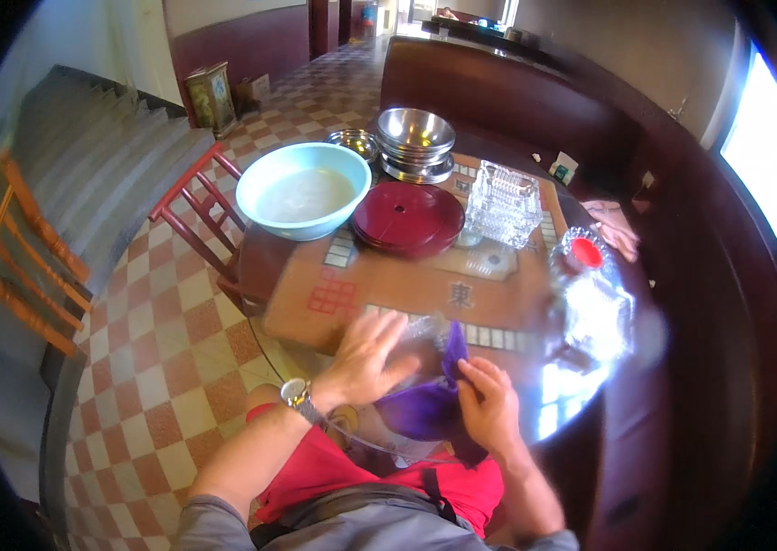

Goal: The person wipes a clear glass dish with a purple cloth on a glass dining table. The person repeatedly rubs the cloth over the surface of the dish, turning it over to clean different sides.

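A purple cloth [419, 413] hangs at the near edge of the round glass-topped table [261, 262], one corner sticking up. Thumb and fingers of my right hand [492, 403] pinch it. My left hand [368, 358], with a wristwatch [294, 391] at the wrist, is spread flat over the table to the left of the cloth. Just beyond its fingertips is something clear [426, 327], blurred, perhaps glass. Whether my left palm touches the tabletop is hard to tell.
Across the table stand a light blue basin [302, 193] of cloudy water, stacked steel bowls [416, 134], dark red round lids or trays [409, 213] and stacked clear glass ashtrays [504, 203]. More glassware [595, 310] glares at right. A red chair [199, 206] and curved bench [698, 296] flank the table.
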Motion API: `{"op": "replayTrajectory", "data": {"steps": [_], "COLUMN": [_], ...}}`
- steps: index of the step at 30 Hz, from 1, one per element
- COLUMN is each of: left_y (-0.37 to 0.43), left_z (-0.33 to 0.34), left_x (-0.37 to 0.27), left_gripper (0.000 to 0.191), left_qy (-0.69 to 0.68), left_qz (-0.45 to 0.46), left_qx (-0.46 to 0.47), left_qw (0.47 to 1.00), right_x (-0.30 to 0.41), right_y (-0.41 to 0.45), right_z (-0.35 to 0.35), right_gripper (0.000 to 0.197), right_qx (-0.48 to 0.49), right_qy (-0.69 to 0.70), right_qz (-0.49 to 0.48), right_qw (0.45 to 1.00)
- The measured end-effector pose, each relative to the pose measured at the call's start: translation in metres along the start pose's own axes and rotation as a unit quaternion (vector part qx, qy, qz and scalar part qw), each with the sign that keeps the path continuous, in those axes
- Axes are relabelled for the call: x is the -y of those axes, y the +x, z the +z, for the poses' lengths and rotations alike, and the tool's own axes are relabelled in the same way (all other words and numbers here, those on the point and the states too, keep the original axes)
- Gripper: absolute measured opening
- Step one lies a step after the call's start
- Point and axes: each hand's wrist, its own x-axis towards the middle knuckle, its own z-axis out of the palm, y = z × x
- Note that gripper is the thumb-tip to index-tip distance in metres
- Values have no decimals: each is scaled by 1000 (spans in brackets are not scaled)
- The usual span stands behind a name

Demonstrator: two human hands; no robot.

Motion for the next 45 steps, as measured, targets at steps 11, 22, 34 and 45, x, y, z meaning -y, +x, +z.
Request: {"op": "replayTrajectory", "data": {"steps": [11,22,34,45], "left_y": [22,21,22,18], "left_z": [9,16,17,20], "left_x": [16,8,4,8], "left_gripper": [35,48,48,52], "left_qy": [3,24,-30,4], "left_qz": [-77,-123,-129,-102], "left_qx": [-55,-114,-144,-141], "left_qw": [995,986,981,985], "right_x": [26,-5,38,19], "right_y": [30,153,3,57], "right_z": [30,95,25,39], "right_gripper": [16,22,69,69], "right_qx": [-5,101,151,160], "right_qy": [-6,-131,-114,-82], "right_qz": [-145,-39,-112,-150], "right_qw": [989,986,976,972]}}
